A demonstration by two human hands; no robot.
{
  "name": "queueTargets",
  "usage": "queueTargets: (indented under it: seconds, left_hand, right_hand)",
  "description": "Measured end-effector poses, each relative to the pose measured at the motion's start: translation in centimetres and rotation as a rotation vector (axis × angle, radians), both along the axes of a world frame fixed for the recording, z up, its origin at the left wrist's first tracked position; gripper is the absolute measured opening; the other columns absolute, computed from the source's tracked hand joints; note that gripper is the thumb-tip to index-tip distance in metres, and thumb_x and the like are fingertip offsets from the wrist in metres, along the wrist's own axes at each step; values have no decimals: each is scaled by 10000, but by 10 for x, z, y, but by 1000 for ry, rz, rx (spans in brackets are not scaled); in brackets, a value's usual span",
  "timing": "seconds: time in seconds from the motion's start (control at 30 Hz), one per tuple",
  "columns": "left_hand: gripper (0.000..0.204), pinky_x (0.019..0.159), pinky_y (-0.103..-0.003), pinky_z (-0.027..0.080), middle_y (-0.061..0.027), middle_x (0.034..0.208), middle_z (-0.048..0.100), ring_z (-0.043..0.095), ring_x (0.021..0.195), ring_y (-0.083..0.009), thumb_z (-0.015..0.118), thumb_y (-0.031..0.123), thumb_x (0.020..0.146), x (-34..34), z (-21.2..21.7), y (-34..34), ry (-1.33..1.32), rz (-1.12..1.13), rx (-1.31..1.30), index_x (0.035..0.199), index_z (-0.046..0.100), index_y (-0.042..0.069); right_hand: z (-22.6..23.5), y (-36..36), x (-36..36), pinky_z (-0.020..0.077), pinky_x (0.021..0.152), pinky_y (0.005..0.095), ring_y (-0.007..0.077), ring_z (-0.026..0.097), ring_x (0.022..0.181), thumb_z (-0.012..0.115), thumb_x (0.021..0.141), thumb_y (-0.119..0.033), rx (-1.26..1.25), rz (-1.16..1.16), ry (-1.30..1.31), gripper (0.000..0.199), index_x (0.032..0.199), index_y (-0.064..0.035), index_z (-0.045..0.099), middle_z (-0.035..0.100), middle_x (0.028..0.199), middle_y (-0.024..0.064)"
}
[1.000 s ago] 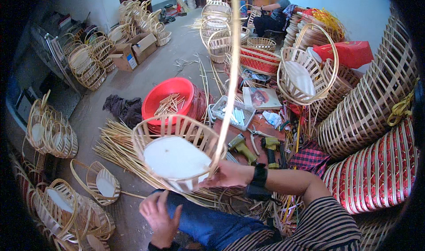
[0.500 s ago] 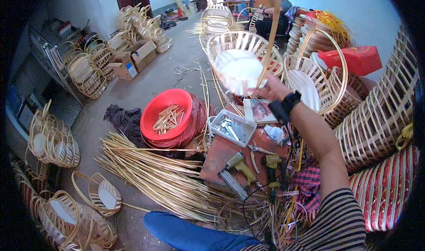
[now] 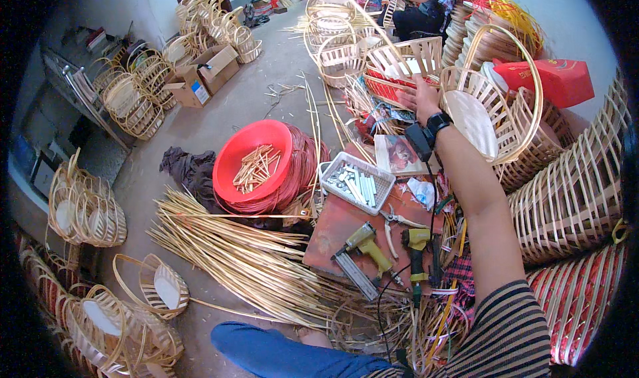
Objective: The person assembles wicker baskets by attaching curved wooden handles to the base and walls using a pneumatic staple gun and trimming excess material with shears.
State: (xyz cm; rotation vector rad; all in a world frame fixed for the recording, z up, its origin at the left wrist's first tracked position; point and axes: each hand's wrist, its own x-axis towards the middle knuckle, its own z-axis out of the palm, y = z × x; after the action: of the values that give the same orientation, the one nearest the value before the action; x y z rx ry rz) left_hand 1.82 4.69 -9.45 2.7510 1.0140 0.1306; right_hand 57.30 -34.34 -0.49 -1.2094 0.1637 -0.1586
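My right hand (image 3: pixel 421 100) reaches forward from the lower right, its fingers apart and nothing gripped in them. Just beyond the fingertips is a pale slatted bamboo basket (image 3: pixel 426 50) with a light base, beside a red woven piece (image 3: pixel 386 88). A long bamboo strip (image 3: pixel 373 25) slants up and away from that basket. To the right of my hand stands a handled basket (image 3: pixel 472 115) with a pale oval base. My left hand does not show.
A low reddish table (image 3: pixel 326 238) bears a white tray (image 3: pixel 383 201) of metal pieces, pliers (image 3: pixel 391 235) and two nail guns (image 3: pixel 363 248). Left of it are a red basin (image 3: pixel 229 178) and bamboo sticks (image 3: pixel 226 258). A person (image 3: pixel 426 1) sits at the back.
My right hand has opened and moved slightly up and right. The white-based basket it held by the handle has left my hand; it seems to rest farther off. The view has shifted slightly.
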Motion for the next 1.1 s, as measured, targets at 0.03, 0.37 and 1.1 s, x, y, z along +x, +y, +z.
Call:
queueTargets:
  seconds: [0.03, 0.37, 1.1]
  left_hand:
    - [346, 695, -361, 346, -118, 894, 429, 440, 819, -275, 592, 94, 571, -1, 0, 1, 2, 4, -1, 895, 474, 64]
    - [301, 654, -342, 371, -113, 871, 433, 461, 782, -261, 582, 81, 577, -19, -1, 2, 15, 22, -20, 860, 481, 60]
    - [205, 564, -299, 427, -101, 819, 441, 508, 702, -232, 560, 51, 590, -87, -22, 0, -2, 95, -64, 785, 497, 51]
  right_hand:
    - [-2, 0, -4, 480, 453, 236, 174, 582, 607, 463, 758, -324, -4, 14, -19, 360, 955, -22, 459, 559, 823, 137]
    - [-11, -7, -1, 464, 457, 257, 199, 552, 688, 622, 670, -218, -202, -2, -90, 816, 1223, -38, 50, 444, 1040, 165]
    - [-64, 26, -58, 442, 470, 271, 151, 525, 633, 594, 670, -267, -693, 332, -25, 614, 1095, 25, 262, 498, 865, 112]
